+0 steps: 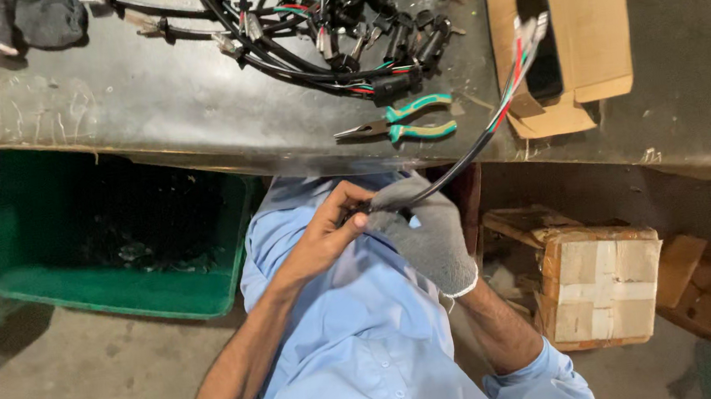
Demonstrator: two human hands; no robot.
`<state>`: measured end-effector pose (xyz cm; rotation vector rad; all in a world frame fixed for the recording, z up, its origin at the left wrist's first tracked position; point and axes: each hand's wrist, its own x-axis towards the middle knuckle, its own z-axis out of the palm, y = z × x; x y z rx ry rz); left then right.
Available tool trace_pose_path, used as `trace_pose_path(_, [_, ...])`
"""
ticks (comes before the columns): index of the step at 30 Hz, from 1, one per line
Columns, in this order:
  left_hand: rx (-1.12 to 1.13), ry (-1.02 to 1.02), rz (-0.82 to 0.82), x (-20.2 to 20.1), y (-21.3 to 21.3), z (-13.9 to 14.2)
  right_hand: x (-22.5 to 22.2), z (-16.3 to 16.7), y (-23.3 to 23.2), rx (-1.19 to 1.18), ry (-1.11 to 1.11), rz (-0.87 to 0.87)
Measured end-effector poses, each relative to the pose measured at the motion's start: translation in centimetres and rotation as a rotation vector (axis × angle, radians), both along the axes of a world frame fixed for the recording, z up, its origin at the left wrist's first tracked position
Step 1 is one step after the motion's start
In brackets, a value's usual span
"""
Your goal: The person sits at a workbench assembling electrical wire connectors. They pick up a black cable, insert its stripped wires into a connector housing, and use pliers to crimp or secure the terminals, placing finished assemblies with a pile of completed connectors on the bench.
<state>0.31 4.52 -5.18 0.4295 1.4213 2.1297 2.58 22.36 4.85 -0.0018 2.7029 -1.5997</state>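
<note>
The person sits close to a grey metal table (187, 103) and looks down at both hands. The left hand (328, 229) is bare. Its thumb and fingers pinch the near end of a black cable (465, 154). The right hand (424, 227) wears a grey glove. It is curled shut around the same cable, just beside the left hand, so the two hands touch. Both hands are low, in front of the person's light blue shirt (361, 331), just below the table's edge.

The black cable runs up and to the right from the hands, over the edge of the table. At its far end it splits into thin red, white and green wires (524, 45) with small plugs on them. These ends lie by an open brown cardboard box (592, 25) on the table.

A pair of pliers (404, 121) with green handles lies on the table, near the edge and just above the hands. Farther back is a big heap of black cables (328, 26) with plugs. A dark cloth (29, 23) lies in the far left corner.

Under the table, on the left, stands a green plastic bin (118, 286) with dark bits inside. On the right, on the floor, sits a taped cardboard box (602, 283).
</note>
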Motion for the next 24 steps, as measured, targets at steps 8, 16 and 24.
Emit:
trace_pose_path(8, [-0.076,-0.089,0.072,0.9,1.6,-2.2,-0.8,-4.3,0.6,0.123,-0.168,-0.104])
trace_pose_path(16, [-0.229,0.113,0.248,2.7,1.3,-2.4,-0.5,-7.1,0.5,0.028,-0.366,-0.091])
trace_pose_path(24, [-0.145,0.097,0.206,-1.1,-2.0,-0.1,-4.8,-0.1,1.0,0.521,0.199,0.155])
